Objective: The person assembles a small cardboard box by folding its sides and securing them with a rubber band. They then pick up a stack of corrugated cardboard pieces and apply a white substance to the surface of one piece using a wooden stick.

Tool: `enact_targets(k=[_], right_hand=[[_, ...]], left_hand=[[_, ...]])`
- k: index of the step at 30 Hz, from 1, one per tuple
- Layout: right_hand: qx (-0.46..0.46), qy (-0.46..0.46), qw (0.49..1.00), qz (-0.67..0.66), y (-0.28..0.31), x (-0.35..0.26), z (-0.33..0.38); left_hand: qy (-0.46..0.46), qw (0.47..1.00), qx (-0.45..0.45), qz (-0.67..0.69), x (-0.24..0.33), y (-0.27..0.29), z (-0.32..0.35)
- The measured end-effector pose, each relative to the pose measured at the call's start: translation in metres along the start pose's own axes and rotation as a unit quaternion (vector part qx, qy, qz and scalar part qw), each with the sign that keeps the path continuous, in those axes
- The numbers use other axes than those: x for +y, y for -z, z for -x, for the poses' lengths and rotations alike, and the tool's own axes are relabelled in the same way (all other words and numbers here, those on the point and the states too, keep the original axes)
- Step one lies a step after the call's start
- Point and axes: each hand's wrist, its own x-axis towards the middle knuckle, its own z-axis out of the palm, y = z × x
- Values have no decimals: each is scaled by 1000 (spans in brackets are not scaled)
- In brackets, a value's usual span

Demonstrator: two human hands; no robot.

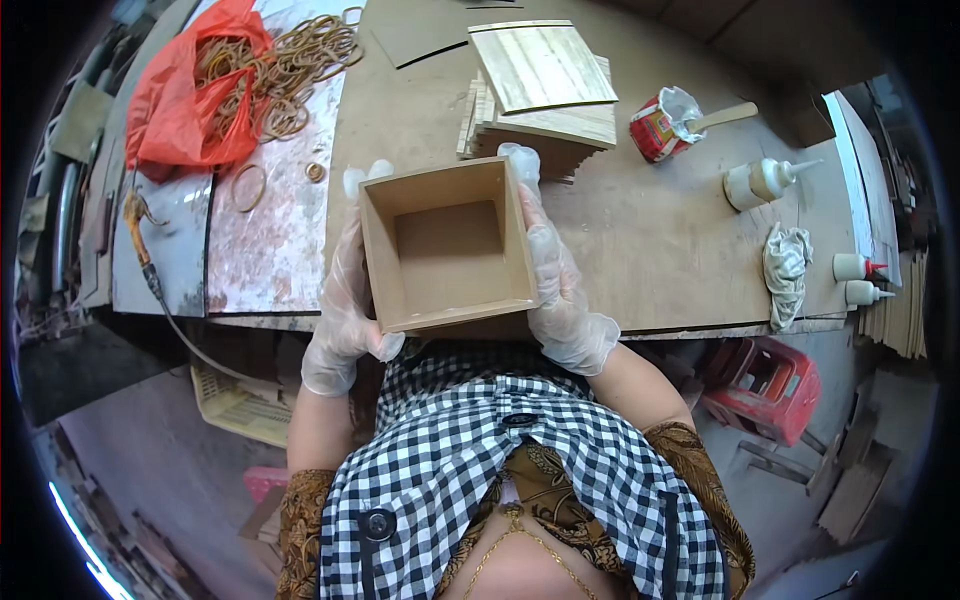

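An open brown wooden box point(448, 243), square and without a lid, is held up in front of me over the near edge of the workbench point(660, 240). My left hand point(345, 315), in a clear plastic glove, presses flat against the box's left wall, fingers pointing away from me. Against the right wall lies my right hand point(560, 290), gloved the same way, with its fingertips at the far right corner. The inside of the box is bare.
A stack of thin wooden panels point(540, 95) lies just beyond the box. To the right are a red tin with a brush point(665, 125), a glue bottle point(760, 182), a rag point(787, 265) and small bottles point(860, 280). Rubber bands point(285, 65) spill from a red bag point(185, 100) at left.
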Motion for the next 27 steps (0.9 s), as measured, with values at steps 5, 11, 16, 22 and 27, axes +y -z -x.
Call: enact_targets(k=[5,11,16,22,27], right_hand=[[2,19,1000,-2,1,4,3],[17,-1,1000,-27,-1,-5,-2],[111,-15,993,-26,-14,-24,-22],[108,-119,986,-31,1,-38,-26],[134,-127,981,-66,4,-28,-14]], left_hand=[[-29,996,12,-89,-3,-2,1],[-117,983,-37,-137,-18,17,4],[18,994,40,-98,22,-4,-4],[98,993,59,-17,55,-24,-1],[121,992,28,-1,49,-32,4]])
